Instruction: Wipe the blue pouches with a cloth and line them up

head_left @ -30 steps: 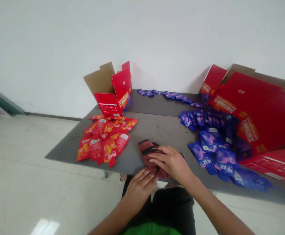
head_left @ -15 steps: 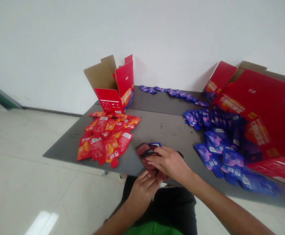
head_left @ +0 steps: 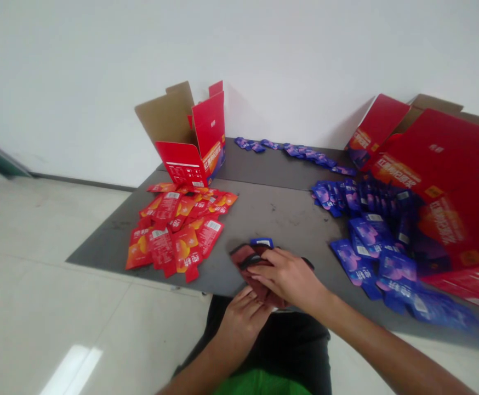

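Observation:
At the table's near edge, a reddish-brown cloth point(head_left: 243, 253) with black edging lies bunched between my hands. The fingers of my left hand point(head_left: 241, 321) are closed on its lower end, just over the edge. From the right, my right hand point(head_left: 286, 277) presses over the top of the cloth, fingers curled on it. A blue-edged packet point(head_left: 262, 241) pokes out behind the cloth; the rest of it is hidden. Red sachets point(head_left: 186, 247) lie heaped to the left of my hands. Blue-purple sachets point(head_left: 371, 236) are piled to their right.
An open red carton point(head_left: 182, 156) stands at the back left of the grey table point(head_left: 272, 211). Larger red cartons point(head_left: 461, 181) take up the right side. A row of blue sachets point(head_left: 301, 152) runs along the white wall at the back.
The camera view has shifted slightly. Both hands keep hold of the cloth in nearly the same place, with little visible movement.

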A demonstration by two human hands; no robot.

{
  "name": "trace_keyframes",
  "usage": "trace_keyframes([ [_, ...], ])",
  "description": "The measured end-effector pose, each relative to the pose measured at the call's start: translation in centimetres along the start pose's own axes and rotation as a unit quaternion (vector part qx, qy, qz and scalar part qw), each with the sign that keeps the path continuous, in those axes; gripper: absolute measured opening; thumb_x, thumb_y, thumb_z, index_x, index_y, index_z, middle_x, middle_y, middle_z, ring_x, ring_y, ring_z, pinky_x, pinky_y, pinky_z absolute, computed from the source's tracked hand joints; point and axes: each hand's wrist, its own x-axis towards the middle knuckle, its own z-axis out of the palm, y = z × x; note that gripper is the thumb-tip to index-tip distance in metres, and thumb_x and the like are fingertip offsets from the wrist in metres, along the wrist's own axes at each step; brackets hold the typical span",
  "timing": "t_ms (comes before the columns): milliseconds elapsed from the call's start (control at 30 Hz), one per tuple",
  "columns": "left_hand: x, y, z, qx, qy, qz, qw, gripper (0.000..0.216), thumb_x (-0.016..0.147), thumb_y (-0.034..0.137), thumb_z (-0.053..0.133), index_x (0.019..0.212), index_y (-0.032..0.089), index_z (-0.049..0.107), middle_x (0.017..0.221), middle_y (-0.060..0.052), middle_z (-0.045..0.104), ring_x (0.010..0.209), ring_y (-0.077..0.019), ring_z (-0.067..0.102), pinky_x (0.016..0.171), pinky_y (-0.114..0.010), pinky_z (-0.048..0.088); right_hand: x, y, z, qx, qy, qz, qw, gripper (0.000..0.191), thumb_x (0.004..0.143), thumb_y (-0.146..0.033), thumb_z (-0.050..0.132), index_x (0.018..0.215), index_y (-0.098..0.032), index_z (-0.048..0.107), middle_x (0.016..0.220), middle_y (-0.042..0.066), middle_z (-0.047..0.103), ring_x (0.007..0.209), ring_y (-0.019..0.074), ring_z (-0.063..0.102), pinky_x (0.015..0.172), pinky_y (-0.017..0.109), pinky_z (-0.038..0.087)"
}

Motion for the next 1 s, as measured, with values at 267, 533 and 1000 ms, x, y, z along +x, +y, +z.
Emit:
trace_keyframes([
  [267, 0.4, -0.3, -0.8, 0.025, -0.04, 0.028, 0.998, 0.035, 0.108, 0.014, 0.039, 0.128, 0.015, 0.068, 0.132, -0.006, 0.073, 0.129, -0.0187, 0.065, 0.111, -0.039, 0.054, 4.3, 4.7, -0.5, -0.064, 0.048, 0.091, 0.993, 0.029, 0.103, -0.04, 0.058, 0.123, -0.031, 0.077, 0.104, 0.007, 0.072, 0.095, 0.0218, 0.067, 0.083, 0.034, 0.051],
  [533, 0.1, 0.0, -0.1, -0.015, -0.018, -0.014, 1.0, 0.03, 0.108, 0.017, 0.044, 0.113, 0.018, 0.074, 0.107, -0.006, 0.08, 0.103, -0.0182, 0.075, 0.106, -0.038, 0.057, -0.2, 0.2, 0.7, 0.029, -0.012, 0.017, 0.999, 0.022, 0.103, -0.04, 0.059, 0.116, -0.037, 0.077, 0.109, 0.002, 0.071, 0.097, 0.0177, 0.067, 0.082, 0.029, 0.051],
  [1000, 0.5, 0.2, -0.1, -0.021, -0.003, -0.022, 1.0, 0.034, 0.109, 0.02, 0.041, 0.106, 0.017, 0.075, 0.097, -0.005, 0.08, 0.095, -0.0185, 0.077, 0.102, -0.039, 0.059, -0.7, -0.6, 0.0, 0.018, -0.019, 0.022, 0.999, 0.021, 0.103, -0.037, 0.06, 0.113, -0.036, 0.078, 0.107, 0.002, 0.071, 0.093, 0.017, 0.066, 0.08, 0.028, 0.05],
])
